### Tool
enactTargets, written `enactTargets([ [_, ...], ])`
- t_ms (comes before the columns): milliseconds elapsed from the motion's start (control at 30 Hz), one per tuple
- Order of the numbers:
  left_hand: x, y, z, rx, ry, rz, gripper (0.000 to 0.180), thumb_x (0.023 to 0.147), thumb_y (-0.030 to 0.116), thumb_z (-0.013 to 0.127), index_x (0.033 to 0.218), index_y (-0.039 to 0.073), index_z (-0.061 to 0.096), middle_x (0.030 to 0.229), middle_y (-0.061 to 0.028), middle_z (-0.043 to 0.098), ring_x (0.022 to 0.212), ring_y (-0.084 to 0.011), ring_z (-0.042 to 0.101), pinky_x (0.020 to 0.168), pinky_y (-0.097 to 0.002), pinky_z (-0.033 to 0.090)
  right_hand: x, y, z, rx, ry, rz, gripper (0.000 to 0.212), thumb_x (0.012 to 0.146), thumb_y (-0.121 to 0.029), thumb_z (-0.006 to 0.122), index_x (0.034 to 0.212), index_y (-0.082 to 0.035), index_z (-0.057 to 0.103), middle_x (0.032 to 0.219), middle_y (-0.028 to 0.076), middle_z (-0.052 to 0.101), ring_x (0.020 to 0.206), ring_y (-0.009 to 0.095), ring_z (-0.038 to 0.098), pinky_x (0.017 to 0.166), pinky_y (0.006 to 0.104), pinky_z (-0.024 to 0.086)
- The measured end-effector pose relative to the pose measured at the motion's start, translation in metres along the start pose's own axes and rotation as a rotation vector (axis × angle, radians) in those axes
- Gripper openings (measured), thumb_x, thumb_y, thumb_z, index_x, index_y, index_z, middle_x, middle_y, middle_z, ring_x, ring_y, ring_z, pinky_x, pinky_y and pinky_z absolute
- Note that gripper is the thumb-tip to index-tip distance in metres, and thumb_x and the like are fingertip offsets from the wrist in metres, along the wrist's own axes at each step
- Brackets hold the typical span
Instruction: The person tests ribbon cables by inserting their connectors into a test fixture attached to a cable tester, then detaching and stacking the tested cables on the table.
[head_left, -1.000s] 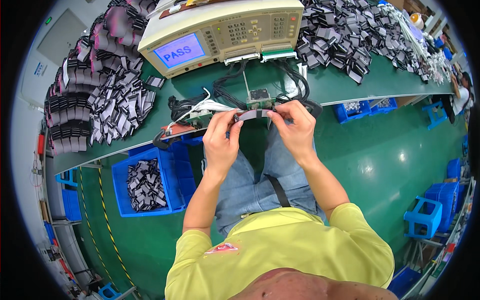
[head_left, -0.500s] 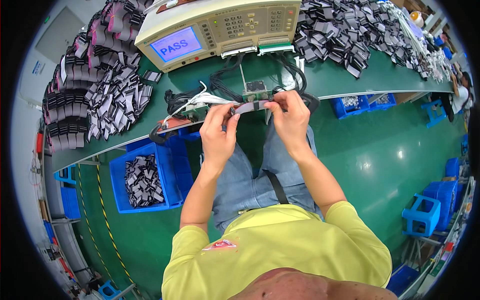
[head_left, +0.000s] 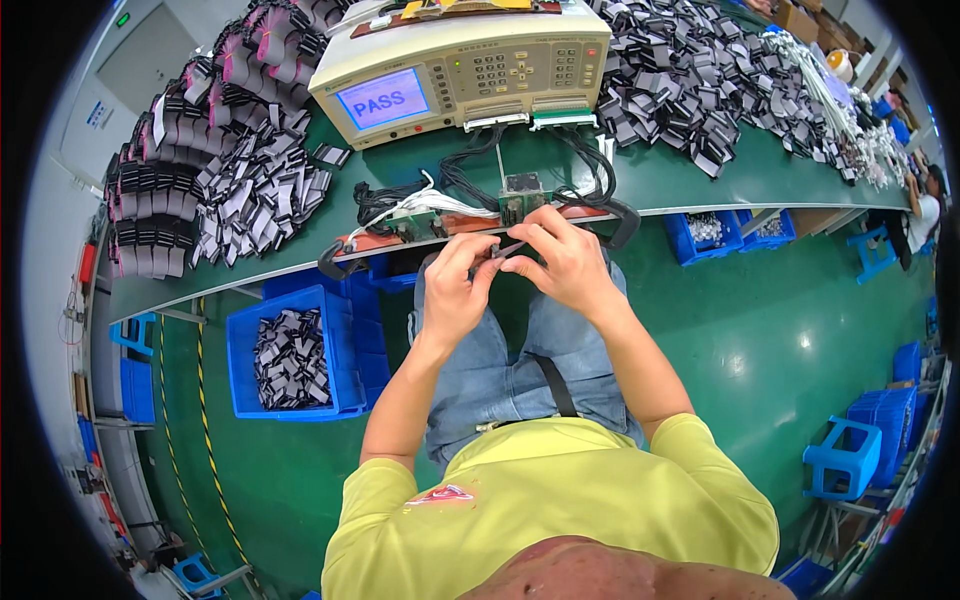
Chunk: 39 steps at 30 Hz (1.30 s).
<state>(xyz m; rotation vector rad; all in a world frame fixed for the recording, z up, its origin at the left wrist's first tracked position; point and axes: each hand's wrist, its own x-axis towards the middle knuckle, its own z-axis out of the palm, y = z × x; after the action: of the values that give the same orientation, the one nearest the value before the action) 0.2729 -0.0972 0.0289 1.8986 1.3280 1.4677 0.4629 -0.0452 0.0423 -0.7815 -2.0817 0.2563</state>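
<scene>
A short grey ribbon cable with black connectors (head_left: 497, 252) is held between my two hands, just off the table's front edge. My left hand (head_left: 458, 288) pinches one end of it between thumb and fingers. From the other side my right hand (head_left: 562, 268) grips it too, with the fingertips of both hands close together. Much of the cable is hidden by my fingers. Just beyond them stands a small green test fixture (head_left: 521, 198), wired by black cables (head_left: 470, 165) to a beige cable tester (head_left: 480, 72) with a lit blue screen (head_left: 383, 99).
Grey ribbon cables (head_left: 262, 195) lie heaped at left, beside stacked bundles (head_left: 152, 215). Another heap (head_left: 680, 85) covers the right of the green table (head_left: 690, 185). A blue bin (head_left: 290, 355) of cables stands below left. Black clamps (head_left: 625, 225) grip the table edge. Blue stools (head_left: 843, 458) stand at right.
Both hands have drawn back from the fixture toward me and come closer together, bringing the ribbon cable away with them. The cable, stretched between them before, is now mostly covered by fingers.
</scene>
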Motion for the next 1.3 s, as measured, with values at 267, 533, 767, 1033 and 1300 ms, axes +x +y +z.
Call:
enactTargets([
  [267, 0.020, -0.010, 0.020, 0.028, 0.054, 0.012, 0.026, 0.088, -0.010, 0.073, 0.113, -0.003, 0.071, 0.100, -0.0111, 0.073, 0.084, -0.0185, 0.075, 0.075, -0.0290, 0.060, 0.005, -0.002, 0.013, -0.082, 0.107, 0.099, 0.020, 0.088, -0.028, 0.080, 0.093, -0.011, 0.071, 0.082, 0.004, 0.058, 0.065, 0.029, 0.065, 0.053, 0.0413, 0.050],
  [533, 0.020, -0.017, 0.028, 0.024, 0.159, -0.042, 0.024, 0.087, -0.005, 0.078, 0.109, -0.004, 0.071, 0.097, -0.0112, 0.077, 0.086, -0.0180, 0.077, 0.078, -0.0287, 0.060, 0.012, -0.003, 0.021, -0.087, 0.209, 0.171, 0.014, 0.088, -0.018, 0.080, 0.086, -0.008, 0.071, 0.076, 0.005, 0.062, 0.059, 0.028, 0.063, 0.052, 0.0398, 0.048],
  [767, 0.022, -0.018, 0.028, 0.051, 0.147, -0.065, 0.018, 0.087, -0.003, 0.078, 0.104, -0.002, 0.072, 0.095, -0.0117, 0.075, 0.082, -0.0200, 0.076, 0.075, -0.0302, 0.059, 0.013, -0.004, 0.024, -0.142, 0.183, 0.162, 0.017, 0.092, -0.022, 0.077, 0.083, -0.010, 0.068, 0.078, 0.005, 0.060, 0.060, 0.029, 0.064, 0.051, 0.0410, 0.047],
  [1033, 0.023, -0.020, 0.028, 0.045, 0.173, -0.049, 0.016, 0.087, -0.002, 0.078, 0.102, -0.001, 0.072, 0.092, -0.0118, 0.074, 0.080, -0.0221, 0.076, 0.073, -0.0318, 0.059, 0.014, -0.005, 0.028, -0.158, 0.188, 0.171, 0.022, 0.095, -0.026, 0.073, 0.081, -0.011, 0.065, 0.078, 0.005, 0.056, 0.060, 0.030, 0.064, 0.049, 0.0427, 0.046],
  [1300, 0.024, -0.024, 0.030, 0.031, 0.195, -0.072, 0.014, 0.088, -0.001, 0.078, 0.099, -0.002, 0.071, 0.088, -0.0119, 0.074, 0.077, -0.0223, 0.075, 0.071, -0.0319, 0.058, 0.016, -0.009, 0.029, -0.165, 0.172, 0.258, 0.022, 0.093, -0.027, 0.075, 0.084, -0.010, 0.064, 0.081, 0.005, 0.062, 0.063, 0.032, 0.067, 0.051, 0.0441, 0.049],
])
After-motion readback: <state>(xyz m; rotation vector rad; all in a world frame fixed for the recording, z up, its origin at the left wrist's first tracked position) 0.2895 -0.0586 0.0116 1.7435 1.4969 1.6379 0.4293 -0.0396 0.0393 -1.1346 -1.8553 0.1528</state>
